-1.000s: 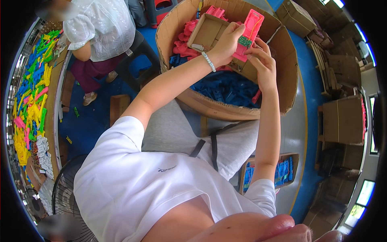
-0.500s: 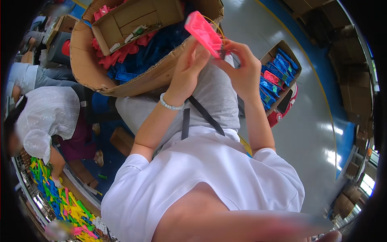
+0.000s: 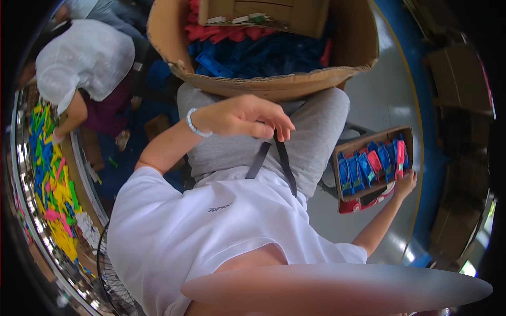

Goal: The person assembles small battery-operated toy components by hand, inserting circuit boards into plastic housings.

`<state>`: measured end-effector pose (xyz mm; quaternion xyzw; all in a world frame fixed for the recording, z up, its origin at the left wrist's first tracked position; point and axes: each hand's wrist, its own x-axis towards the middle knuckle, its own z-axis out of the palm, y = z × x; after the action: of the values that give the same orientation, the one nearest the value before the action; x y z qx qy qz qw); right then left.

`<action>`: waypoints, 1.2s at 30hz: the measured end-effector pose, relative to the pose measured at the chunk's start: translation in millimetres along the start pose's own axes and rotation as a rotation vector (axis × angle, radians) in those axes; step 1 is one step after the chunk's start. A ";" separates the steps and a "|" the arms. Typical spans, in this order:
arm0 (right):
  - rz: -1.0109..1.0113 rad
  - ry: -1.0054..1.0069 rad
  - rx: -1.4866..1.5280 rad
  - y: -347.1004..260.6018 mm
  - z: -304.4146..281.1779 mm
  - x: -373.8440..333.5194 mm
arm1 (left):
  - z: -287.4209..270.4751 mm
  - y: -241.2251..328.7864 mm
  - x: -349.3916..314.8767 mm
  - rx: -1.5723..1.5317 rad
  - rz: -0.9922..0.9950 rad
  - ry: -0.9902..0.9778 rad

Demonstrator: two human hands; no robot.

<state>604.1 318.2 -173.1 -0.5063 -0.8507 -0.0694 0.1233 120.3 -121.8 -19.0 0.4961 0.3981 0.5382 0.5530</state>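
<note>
Pink oblong plastic housing (image 3: 400, 154), one: at right edge of open brown cardboard box (image 3: 349, 148), lower end gripped in fingers of right hand (image 3: 405, 185). Left hand (image 3: 245, 117): above grey cloth trousers (image 3: 224, 150), fingers loosely curled.

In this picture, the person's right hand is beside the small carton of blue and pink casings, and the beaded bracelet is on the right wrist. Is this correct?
Not quite: in the current head view, the beaded bracelet is on the wrist of the left hand. The right hand is indeed beside the small carton of blue and pink casings.
</note>
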 end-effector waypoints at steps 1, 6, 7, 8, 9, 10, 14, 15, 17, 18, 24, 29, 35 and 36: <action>0.019 0.001 -0.029 0.2 2.9 3.2 | -15.2 9.6 -8.7 -0.030 -0.014 0.126; 0.006 -0.080 0.124 -13.9 8.4 6.9 | -120.2 30.8 10.7 0.566 -0.141 0.367; -0.010 -0.087 0.126 -19.3 9.0 2.3 | -141.4 24.3 24.1 0.723 -0.294 0.292; 0.007 -0.082 0.151 -23.4 9.3 -3.9 | -163.4 3.0 39.3 0.941 -0.434 0.199; 0.010 -0.078 0.183 -39.4 8.3 -1.9 | -192.6 -29.1 44.8 1.131 -0.429 0.079; 0.010 -0.086 0.175 -49.7 1.4 -9.5 | -201.4 -50.8 67.0 1.194 -0.597 -0.056; -0.051 -0.100 0.231 -109.6 -36.3 -14.3 | -257.6 -174.7 90.4 1.387 -0.896 -0.157; -0.099 -0.076 0.244 -119.3 -44.7 -15.3 | -264.2 -197.4 92.0 1.382 -0.897 -0.144; -0.139 -0.084 0.252 -142.5 -57.4 -16.4 | -280.6 -228.6 91.4 1.429 -0.828 0.162; -0.147 -0.101 0.248 -148.5 -62.4 -17.5 | -279.7 -238.5 95.0 1.390 -0.866 0.260; -0.422 0.130 0.292 -228.8 -117.2 59.5 | -275.2 -221.3 95.9 1.526 -0.657 0.047; -0.610 0.160 0.678 -391.1 -153.1 142.2 | -249.6 -122.2 69.9 1.300 -0.126 0.175; -1.096 -0.715 0.671 -587.0 -86.4 221.9 | -209.1 -2.8 40.9 0.508 0.185 0.697; -1.193 -0.692 0.557 -606.7 -56.9 229.8 | -202.5 10.1 39.6 0.053 0.174 0.858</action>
<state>-26.0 208.5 -50.1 0.0986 -0.9575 0.2569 -0.0867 -74.8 -59.0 -44.1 0.2734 0.5622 0.7295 0.2775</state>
